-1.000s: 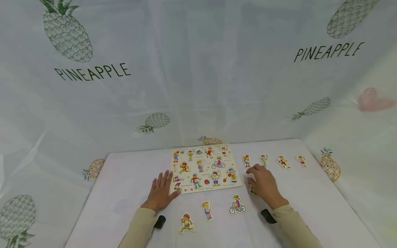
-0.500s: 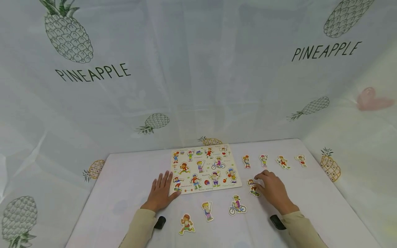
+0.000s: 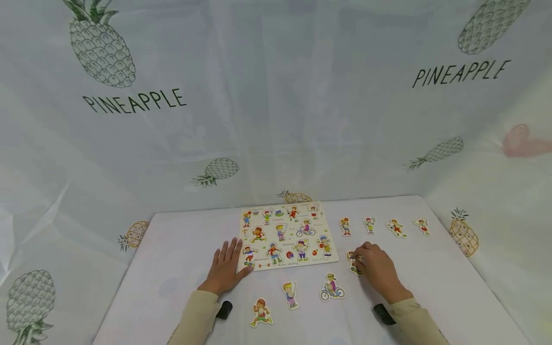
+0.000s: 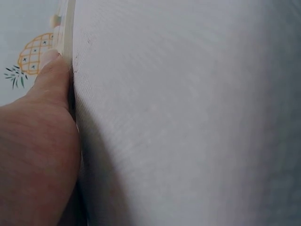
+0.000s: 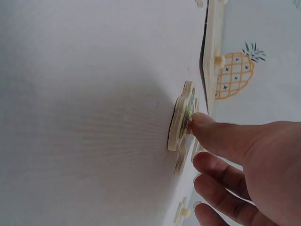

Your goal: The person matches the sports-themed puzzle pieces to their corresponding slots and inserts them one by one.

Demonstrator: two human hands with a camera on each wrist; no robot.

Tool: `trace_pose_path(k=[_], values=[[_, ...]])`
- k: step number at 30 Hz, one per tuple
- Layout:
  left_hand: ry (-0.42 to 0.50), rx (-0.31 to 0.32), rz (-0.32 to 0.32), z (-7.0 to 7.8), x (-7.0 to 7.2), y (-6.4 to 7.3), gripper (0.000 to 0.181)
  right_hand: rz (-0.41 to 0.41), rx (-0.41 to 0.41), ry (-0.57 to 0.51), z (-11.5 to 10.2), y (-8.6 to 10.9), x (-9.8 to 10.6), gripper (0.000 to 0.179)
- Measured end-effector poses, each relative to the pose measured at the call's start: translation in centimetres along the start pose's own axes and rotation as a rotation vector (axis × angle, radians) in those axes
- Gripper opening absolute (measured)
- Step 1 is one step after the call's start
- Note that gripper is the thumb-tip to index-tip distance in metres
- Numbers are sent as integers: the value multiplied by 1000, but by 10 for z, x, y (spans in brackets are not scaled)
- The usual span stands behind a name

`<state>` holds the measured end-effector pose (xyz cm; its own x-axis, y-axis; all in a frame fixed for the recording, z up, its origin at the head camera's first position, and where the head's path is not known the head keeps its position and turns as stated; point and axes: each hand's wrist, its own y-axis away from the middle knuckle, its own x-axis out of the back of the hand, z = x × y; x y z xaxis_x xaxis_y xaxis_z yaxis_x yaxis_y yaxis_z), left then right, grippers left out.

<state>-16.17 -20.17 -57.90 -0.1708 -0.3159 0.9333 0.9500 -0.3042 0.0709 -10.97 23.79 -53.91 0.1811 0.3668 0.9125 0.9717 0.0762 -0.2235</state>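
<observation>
The flat wooden puzzle board (image 3: 293,266), printed with sports figures, lies on the table. My left hand (image 3: 224,267) rests with spread fingers at its left edge; in the left wrist view the thumb (image 4: 52,77) touches that edge. To the right of the board, my right hand (image 3: 379,269) pinches a skateboarder puzzle piece (image 3: 351,262), its fingers covering part of the figure. Seen from the right wrist, the thumb (image 5: 221,136) is at the top of this thick wooden piece (image 5: 178,120), which stays at the tabletop.
Nearer me lie a runner piece (image 3: 261,314), a golfer piece (image 3: 290,294) and a cyclist piece (image 3: 331,288). Several more pieces form a row at the back right, starting with a ball-player piece (image 3: 346,227). A pineapple-print sheet (image 3: 280,120) hangs behind the table.
My right hand first drew back to the right, uncovering the skateboarder piece, then came in to it and took hold. My left hand has stayed at the board's edge.
</observation>
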Motion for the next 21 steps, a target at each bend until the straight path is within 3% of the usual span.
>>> trace_pose_path(k=[7,13,21], values=[[37,-2,8,2,3,2,95,27,33,25,-3,-1,1,21],[-3,5,-4,2,2,2,96,115,97,41,-3,-2,6,22],[6,-4,33,0,-1,2,95,218,196,5,-18,-14,13,26]])
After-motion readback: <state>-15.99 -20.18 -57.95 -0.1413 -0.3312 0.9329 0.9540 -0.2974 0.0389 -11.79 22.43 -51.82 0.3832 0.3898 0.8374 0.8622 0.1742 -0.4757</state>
